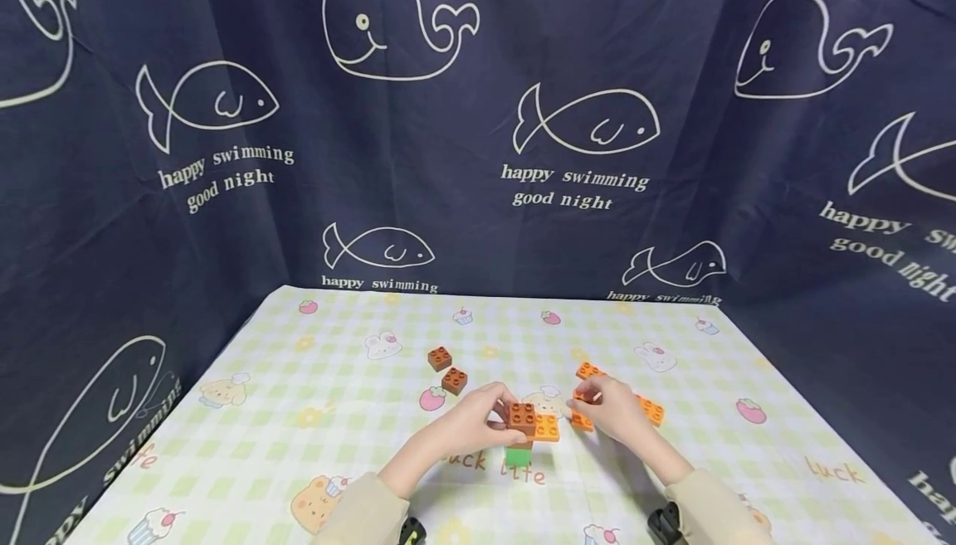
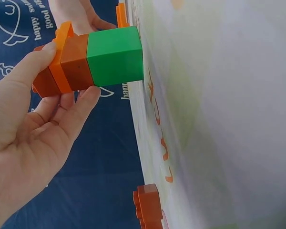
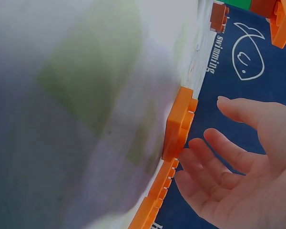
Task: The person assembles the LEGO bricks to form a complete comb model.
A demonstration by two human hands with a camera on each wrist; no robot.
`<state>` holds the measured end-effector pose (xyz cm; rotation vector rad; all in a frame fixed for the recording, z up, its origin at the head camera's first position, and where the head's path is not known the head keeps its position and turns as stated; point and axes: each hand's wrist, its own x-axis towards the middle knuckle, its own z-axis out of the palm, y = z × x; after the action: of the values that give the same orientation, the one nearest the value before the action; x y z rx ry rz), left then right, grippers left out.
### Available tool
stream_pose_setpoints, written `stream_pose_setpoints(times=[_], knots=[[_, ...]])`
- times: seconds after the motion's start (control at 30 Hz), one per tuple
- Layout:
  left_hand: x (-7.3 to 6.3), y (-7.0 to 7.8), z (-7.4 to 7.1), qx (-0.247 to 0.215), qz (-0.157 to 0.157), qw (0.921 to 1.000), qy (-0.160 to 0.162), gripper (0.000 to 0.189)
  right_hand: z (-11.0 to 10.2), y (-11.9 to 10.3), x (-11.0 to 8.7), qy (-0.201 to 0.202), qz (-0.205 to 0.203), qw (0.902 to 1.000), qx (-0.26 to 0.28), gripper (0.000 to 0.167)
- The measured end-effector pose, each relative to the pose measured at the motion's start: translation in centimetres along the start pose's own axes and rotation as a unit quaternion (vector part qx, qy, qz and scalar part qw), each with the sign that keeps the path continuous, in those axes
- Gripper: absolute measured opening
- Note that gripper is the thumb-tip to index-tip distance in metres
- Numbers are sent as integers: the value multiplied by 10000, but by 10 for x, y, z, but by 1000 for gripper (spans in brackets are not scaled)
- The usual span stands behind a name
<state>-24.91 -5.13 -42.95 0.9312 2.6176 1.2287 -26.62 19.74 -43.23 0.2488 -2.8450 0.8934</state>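
My left hand (image 1: 469, 419) grips a small stack of toy building bricks. The stack has a green brick (image 2: 115, 55) at its base, a brown brick (image 2: 77, 62) above it, then a thin orange brick (image 1: 548, 426) jutting out to the right, and another brown brick (image 1: 521, 416) on top. In the left wrist view the thumb lies on the orange layer, while fingertips touch the other side. My right hand (image 1: 614, 409) hovers by a loose orange brick (image 3: 178, 125), thumb and fingers spread apart and nothing between them.
Two brown bricks (image 1: 454, 381) lie on the table left of the stack. More orange bricks, one behind (image 1: 588, 370) and one to the right (image 1: 651, 411), lie around my right hand. A patterned cloth (image 1: 284, 379) covers the table, with dark blue curtains (image 1: 478, 130) behind.
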Motion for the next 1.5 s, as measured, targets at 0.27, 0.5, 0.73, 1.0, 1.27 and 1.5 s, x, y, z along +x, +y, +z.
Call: stream_pose_setpoints(times=[0.27,0.5,0.73,1.0,1.27,1.5], knots=[[1,2,0,8,-40,10000,-19,35,2,1,-1,-144,194,9993,-280,29],[0,2,0,97,-49,9999,-13,35,6,5,1,-327,351,9971,-594,38],[1,1,2,-5,-58,10000,-21,33,8,6,-1,-297,352,9974,-557,37],[0,0,2,50,-107,9999,15,33,6,5,-2,-213,-6,9986,-474,37],[0,0,2,118,-90,9999,6,32,5,5,-4,-131,-273,9972,-684,47],[0,-1,2,122,-35,9999,15,32,5,6,-1,-132,-97,9971,-737,44]])
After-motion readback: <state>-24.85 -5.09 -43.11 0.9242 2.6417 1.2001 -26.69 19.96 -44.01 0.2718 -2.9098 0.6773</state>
